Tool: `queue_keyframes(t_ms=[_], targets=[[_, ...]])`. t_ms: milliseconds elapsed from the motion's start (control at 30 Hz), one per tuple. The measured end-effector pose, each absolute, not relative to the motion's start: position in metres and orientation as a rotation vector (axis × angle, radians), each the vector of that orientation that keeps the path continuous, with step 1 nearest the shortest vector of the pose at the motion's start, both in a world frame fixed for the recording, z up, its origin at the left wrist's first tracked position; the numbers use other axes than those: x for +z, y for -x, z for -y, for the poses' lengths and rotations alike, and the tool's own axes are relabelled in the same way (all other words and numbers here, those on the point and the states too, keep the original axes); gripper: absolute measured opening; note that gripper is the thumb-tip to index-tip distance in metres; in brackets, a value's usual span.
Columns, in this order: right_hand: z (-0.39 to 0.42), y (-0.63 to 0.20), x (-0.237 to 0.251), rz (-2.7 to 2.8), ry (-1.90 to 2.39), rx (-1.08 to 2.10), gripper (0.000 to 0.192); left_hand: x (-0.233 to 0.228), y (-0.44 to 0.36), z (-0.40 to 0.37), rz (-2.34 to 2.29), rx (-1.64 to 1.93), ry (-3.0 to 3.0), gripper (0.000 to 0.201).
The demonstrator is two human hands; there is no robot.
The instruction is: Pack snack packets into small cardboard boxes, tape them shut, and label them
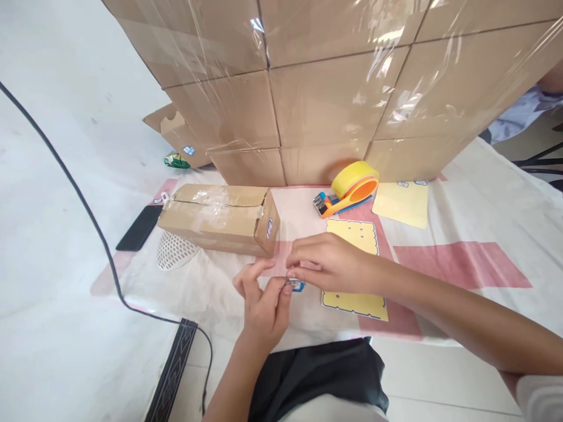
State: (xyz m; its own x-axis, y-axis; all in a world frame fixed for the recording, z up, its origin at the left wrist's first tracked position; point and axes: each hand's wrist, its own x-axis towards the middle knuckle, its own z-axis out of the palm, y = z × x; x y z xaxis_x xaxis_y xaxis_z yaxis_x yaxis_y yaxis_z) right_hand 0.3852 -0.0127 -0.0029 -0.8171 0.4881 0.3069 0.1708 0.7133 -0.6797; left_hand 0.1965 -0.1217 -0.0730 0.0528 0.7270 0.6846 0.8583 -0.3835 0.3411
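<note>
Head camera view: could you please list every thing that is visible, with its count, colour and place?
small sticker: one, blue and white, pinched between both hands
sticker sheet: one, yellow, under the right hand
second sheet: one, pale yellow, right of the tape dispenser
tape dispenser: one, orange and blue with a yellow roll, before the stack
taped box: one, brown, lying left of the hands
stacked cartons: several, brown, wrapped in clear film, at the back
phone: one, black, far left
perforated cup: one, white, under the box's left end
cloth: one, white with pink bands, covering the surface
cable: one, black, on the left
left hand: one, holding the sticker
right hand: one, holding the sticker
</note>
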Motion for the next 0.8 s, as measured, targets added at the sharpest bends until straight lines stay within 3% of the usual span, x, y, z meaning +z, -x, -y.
queue_keyframes(t_ms=[100,400,567,733,800], targets=[[0.029,-0.402,-0.009,2.429,0.584,0.882,0.026,-0.067,-0.221,0.112,1.613,-1.256,2.223,0.013],[0.009,-0.442,-0.018,2.379,0.949,0.748,0.019,-0.059,-0.225,0.084,1.654,-1.374,2.372,0.019],[-0.050,-0.467,-0.045,2.370,1.387,0.814,0.036,-0.058,-0.183,0.090,1.745,-1.718,1.879,0.021],[-0.071,-0.472,-0.065,2.390,1.677,0.525,0.054,-0.056,-0.140,0.101,1.698,-1.736,1.518,0.019],[-0.065,-0.472,-0.059,2.303,1.654,0.548,0.058,-0.054,-0.123,0.103,1.704,-1.710,1.393,0.019]])
